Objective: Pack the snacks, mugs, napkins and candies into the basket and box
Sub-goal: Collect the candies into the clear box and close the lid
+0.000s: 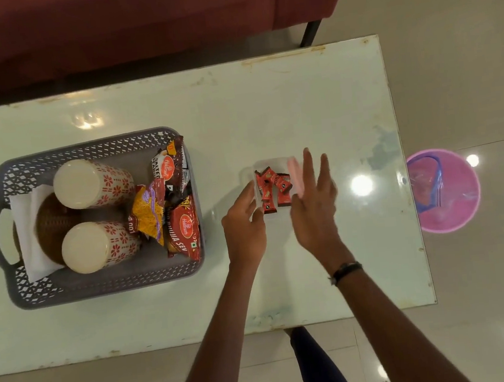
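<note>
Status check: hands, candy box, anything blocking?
Left hand steadies clear box, no grip visible. Right hand open beside it. Red candies in box. Basket packed. Nothing blocking.

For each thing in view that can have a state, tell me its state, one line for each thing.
basket: on the table, filled.
two mugs: upside down in the basket.
snack packets: standing in the basket's right side.
napkins: tucked at the basket's left side.
clear box: open, no lid on it.
candies: inside the box.
left hand: touches the box's left side.
right hand: open, fingers straight, beside the box.
</note>
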`<state>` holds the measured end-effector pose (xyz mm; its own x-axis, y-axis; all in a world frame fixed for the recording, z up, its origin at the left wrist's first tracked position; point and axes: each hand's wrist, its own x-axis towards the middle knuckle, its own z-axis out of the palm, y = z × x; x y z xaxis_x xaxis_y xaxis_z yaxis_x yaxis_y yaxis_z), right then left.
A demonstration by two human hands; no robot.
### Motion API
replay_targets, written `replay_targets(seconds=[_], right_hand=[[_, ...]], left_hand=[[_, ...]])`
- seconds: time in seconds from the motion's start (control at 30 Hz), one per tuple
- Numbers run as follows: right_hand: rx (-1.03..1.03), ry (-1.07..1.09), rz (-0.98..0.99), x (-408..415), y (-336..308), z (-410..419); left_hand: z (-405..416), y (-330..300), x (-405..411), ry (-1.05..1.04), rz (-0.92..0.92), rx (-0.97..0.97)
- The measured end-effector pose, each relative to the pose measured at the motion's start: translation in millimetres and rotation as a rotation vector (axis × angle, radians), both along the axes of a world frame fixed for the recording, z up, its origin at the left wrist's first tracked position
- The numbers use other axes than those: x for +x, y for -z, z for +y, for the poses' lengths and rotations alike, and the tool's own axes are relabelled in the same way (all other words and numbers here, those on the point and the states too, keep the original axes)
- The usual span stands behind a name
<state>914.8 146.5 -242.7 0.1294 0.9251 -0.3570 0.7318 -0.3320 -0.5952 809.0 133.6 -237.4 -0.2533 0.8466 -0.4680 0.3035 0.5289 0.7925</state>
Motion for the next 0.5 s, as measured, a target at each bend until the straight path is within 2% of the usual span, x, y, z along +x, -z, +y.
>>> replay_targets(seconds=[0.1, 0.27, 0.37, 0.5], right_hand=[[-0.060, 0.066, -0.081, -17.0, 9.3, -4.2], [-0.056, 0.170, -0.273, -28.8, 17.7, -1.5], [0.004, 0.182, -0.365, -37.0, 21.0, 6.9], [0.051, 0.147, -0.391, -47.9, 24.4, 12.7]], left_hand=[[-3.0, 4.1, -3.8, 0.034, 0.045, 0.035], [-4.6, 10.3, -10.3, 0.026, -0.018, 0.026], [-5.1, 8.5, -12.1, -0.018, -0.126, -0.009], [-3.5, 5.3, -16.8, -0.084, -0.285, -0.089]])
